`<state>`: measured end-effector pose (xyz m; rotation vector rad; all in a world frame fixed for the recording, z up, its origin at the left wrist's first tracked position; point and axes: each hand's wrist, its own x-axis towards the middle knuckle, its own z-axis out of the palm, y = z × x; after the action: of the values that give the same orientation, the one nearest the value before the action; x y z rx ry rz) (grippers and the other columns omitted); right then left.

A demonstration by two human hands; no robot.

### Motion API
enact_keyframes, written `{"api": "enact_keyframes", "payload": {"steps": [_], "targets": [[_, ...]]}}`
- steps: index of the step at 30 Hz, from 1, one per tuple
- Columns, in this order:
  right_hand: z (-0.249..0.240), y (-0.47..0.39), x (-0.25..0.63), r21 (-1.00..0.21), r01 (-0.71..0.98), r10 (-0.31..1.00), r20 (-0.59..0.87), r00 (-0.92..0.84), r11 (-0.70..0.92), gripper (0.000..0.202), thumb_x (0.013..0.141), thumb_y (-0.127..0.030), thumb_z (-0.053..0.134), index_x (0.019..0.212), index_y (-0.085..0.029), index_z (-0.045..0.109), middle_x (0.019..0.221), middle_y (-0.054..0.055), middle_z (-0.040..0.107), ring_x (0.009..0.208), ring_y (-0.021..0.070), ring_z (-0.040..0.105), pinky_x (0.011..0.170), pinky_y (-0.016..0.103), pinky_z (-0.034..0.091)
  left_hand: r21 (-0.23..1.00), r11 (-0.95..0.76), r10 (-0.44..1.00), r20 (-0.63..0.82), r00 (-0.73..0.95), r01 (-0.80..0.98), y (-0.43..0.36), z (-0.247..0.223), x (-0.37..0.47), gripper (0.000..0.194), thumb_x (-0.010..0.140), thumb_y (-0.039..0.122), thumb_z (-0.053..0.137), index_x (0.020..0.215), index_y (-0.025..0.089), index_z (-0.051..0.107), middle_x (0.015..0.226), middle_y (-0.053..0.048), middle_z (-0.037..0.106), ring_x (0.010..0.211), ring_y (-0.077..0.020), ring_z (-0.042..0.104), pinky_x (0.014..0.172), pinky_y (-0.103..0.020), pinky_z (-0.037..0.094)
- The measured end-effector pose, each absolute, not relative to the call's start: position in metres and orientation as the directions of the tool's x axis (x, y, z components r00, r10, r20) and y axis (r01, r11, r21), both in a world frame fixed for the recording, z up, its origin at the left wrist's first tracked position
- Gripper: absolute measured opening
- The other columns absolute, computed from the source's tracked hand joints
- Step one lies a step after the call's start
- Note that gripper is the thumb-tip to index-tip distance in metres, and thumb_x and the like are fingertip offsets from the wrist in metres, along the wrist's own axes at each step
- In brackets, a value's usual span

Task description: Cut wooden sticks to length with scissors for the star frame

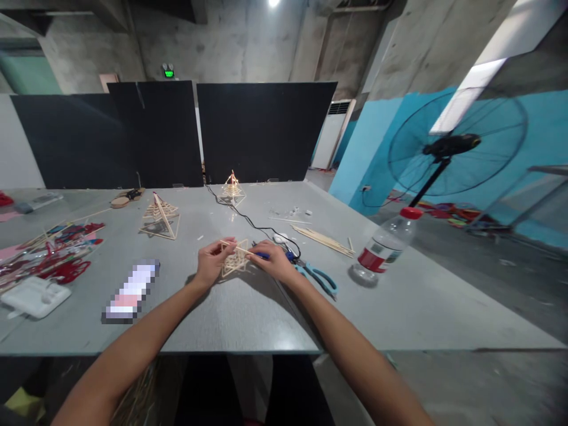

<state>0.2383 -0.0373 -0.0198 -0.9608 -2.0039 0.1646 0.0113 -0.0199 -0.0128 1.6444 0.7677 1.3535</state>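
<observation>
Stick frame (235, 266), pale and angular, sits between both hands (210, 263) (274, 260).

black panels (266, 130) before concrete wall (261, 50)

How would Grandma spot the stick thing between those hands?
Find the grey table by the black panels. Between the left hand and right hand is the pale stick frame. An unlit lookalike and a glowing lookalike stand farther back, untouched.

"How many stick pyramids (235, 270) (164, 222) (232, 188) do you count?"
"I count three."
"And other things?"
"Two hands (212, 264) (272, 261), one plastic bottle (382, 248), one smartphone (132, 291), one fan (452, 145)."
"The loose sticks (323, 241)?"
"Several; they overlap, so exact number I cannot tell."
</observation>
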Motion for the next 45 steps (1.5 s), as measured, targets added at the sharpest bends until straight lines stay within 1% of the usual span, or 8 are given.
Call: {"api": "enact_keyframes", "payload": {"steps": [2,6,12,16,21,28,36,45], "targets": [[-0.022,-0.036,0.239,-0.466,0.575,0.713,0.614,-0.339,0.673,0.031,0.103,-0.048,0.061,0.102,-0.019,0.071,0.098,0.003,0.073,0.089,0.0168,0.069,0.089,0.04,0.057,0.94,-0.334,0.915,0.341,0.217,-0.067,-0.011,-0.022,0.015,0.033,0.101,0.04,0.067,0.122,0.014,0.066,0.119,-0.008,0.069,0.102,-0.0218,0.07,0.088,-0.041,0.062],[-0.023,-0.035,0.239,-0.497,0.579,0.75,0.55,-0.367,0.647,0.032,0.104,-0.049,0.059,0.101,-0.019,0.071,0.097,0.003,0.073,0.087,0.0164,0.069,0.089,0.039,0.057,0.983,-0.166,0.962,0.18,0.205,-0.082,-0.002,-0.032,0.015,0.034,0.101,0.04,0.067,0.124,0.015,0.065,0.119,-0.008,0.068,0.099,-0.0209,0.07,0.085,-0.039,0.062],[-0.022,-0.036,0.24,-0.523,0.58,0.773,0.518,-0.366,0.625,0.035,0.103,-0.052,0.058,0.102,-0.019,0.072,0.098,0.004,0.074,0.089,0.0171,0.069,0.092,0.041,0.056,0.992,-0.058,0.976,0.08,0.201,-0.111,-0.002,-0.032,0.015,0.034,0.101,0.04,0.067,0.124,0.015,0.064,0.118,-0.008,0.068,0.099,-0.0206,0.07,0.085,-0.039,0.062],[-0.022,-0.036,0.239,-0.531,0.571,0.773,0.515,-0.37,0.627,0.036,0.103,-0.052,0.058,0.102,-0.019,0.072,0.097,0.003,0.074,0.087,0.017,0.069,0.091,0.041,0.056,0.993,-0.03,0.977,0.054,0.208,-0.118,-0.002,-0.031,0.014,0.035,0.101,0.04,0.067,0.125,0.015,0.064,0.121,-0.009,0.068,0.101,-0.0215,0.069,0.087,-0.04,0.062],[-0.022,-0.035,0.239,-0.535,0.558,0.769,0.515,-0.38,0.634,0.041,0.103,-0.057,0.055,0.1,-0.019,0.072,0.096,0.003,0.075,0.088,0.0176,0.07,0.094,0.042,0.055,0.992,-0.024,0.977,0.05,0.209,-0.123,-0.002,-0.03,0.014,0.036,0.101,0.04,0.067,0.127,0.015,0.064,0.124,-0.009,0.067,0.106,-0.0231,0.069,0.09,-0.043,0.061],[-0.023,-0.035,0.24,-0.541,0.557,0.773,0.508,-0.381,0.63,0.039,0.104,-0.055,0.056,0.101,-0.02,0.073,0.098,0.004,0.075,0.088,0.0173,0.07,0.093,0.041,0.056,0.99,-0.034,0.977,0.062,0.206,-0.138,-0.001,-0.033,0.015,0.036,0.101,0.039,0.068,0.127,0.015,0.064,0.125,-0.01,0.066,0.107,-0.0235,0.068,0.091,-0.043,0.061],[-0.023,-0.035,0.239,-0.553,0.553,0.779,0.501,-0.377,0.623,0.035,0.104,-0.051,0.058,0.102,-0.019,0.072,0.098,0.003,0.074,0.087,0.0168,0.069,0.09,0.04,0.057,0.985,-0.026,0.976,0.062,0.209,-0.168,0.0,-0.034,0.014,0.034,0.101,0.039,0.068,0.125,0.015,0.064,0.122,-0.009,0.067,0.103,-0.0222,0.069,0.088,-0.041,0.062],[-0.022,-0.036,0.238,-0.578,0.532,0.784,0.496,-0.373,0.619,0.042,0.103,-0.057,0.055,0.1,-0.019,0.073,0.097,0.004,0.076,0.088,0.0177,0.071,0.094,0.042,0.055,0.986,-0.022,0.979,0.054,0.197,-0.163,0.001,-0.033,0.014,0.035,0.101,0.04,0.067,0.126,0.015,0.064,0.122,-0.009,0.067,0.103,-0.0218,0.069,0.088,-0.041,0.062]]}}
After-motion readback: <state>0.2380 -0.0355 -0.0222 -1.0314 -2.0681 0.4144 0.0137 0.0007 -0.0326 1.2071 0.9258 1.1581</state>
